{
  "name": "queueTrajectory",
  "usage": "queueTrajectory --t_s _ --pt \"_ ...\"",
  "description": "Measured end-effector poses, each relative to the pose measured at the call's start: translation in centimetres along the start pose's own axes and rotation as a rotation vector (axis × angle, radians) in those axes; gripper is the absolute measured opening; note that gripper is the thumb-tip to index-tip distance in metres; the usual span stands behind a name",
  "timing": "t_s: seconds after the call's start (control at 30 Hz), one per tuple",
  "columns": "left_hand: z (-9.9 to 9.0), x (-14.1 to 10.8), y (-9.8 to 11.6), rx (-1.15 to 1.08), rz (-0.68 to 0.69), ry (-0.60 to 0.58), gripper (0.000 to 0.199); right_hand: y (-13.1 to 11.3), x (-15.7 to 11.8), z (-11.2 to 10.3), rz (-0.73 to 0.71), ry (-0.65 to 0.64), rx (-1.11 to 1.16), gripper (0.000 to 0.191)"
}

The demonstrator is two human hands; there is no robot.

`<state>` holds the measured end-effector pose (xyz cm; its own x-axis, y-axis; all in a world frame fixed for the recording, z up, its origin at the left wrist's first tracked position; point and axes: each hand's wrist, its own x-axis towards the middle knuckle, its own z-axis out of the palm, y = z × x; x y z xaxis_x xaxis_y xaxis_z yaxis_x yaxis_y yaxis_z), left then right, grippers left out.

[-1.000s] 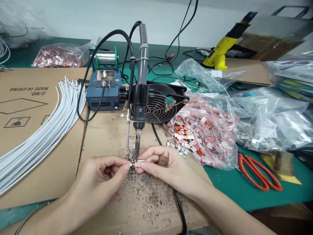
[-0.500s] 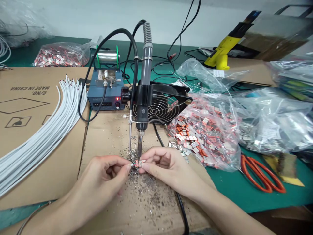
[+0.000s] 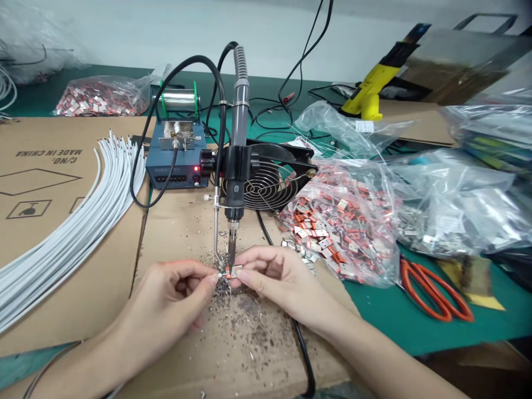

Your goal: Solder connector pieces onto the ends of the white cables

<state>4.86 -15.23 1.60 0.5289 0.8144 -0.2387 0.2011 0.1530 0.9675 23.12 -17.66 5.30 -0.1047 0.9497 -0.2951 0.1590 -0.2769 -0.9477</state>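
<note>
My left hand [image 3: 177, 291] is closed, thumb and forefinger pinching the end of a white cable [image 3: 220, 275]. A length of cable also passes by my left wrist. My right hand [image 3: 274, 280] is closed on a small metal connector with an orange part [image 3: 236, 271]. Cable end and connector meet just under the tip of an upright soldering iron [image 3: 236, 188], held in a black clamp. The tip appears to touch the joint, though my fingers partly hide it. Alongside the iron, a thin metal feed tube [image 3: 216, 233] bends in toward the tip.
A blue soldering station [image 3: 177, 155] with a solder spool [image 3: 178, 101] stands behind, beside a black fan [image 3: 270, 183]. White cables [image 3: 83, 221] lie left. At right are a bag of connectors [image 3: 344, 221] and orange-handled scissors [image 3: 436, 291]. Solder scraps [image 3: 245, 327] litter the cardboard.
The view has shifted slightly, so most things sit a little further left. The connector in my right hand looks tilted, showing more of its flat metal face. Both hands keep their grip.
</note>
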Motion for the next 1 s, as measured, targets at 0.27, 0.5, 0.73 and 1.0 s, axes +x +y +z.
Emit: queueTrajectory --t_s 0.27,0.5,0.73,1.0 --pt "0.07 0.11 -0.31 0.009 0.011 0.018 0.032 0.01 0.0 -0.02 0.005 -0.005 0.038 0.017" --pt "0.23 -0.19 -0.25 -0.034 0.034 0.015 0.031 -0.14 -0.14 -0.2 0.02 -0.061 0.119 0.01" --pt "0.1 0.2 -0.22 -0.071 0.043 -0.007 0.03 -0.05 0.07 -0.32 0.011 -0.071 0.136 0.009" --pt "-0.02 0.37 -0.84 -0.004 -0.03 -0.036 0.032 0.0 0.17 0.05 0.029 0.011 -0.005 0.011"
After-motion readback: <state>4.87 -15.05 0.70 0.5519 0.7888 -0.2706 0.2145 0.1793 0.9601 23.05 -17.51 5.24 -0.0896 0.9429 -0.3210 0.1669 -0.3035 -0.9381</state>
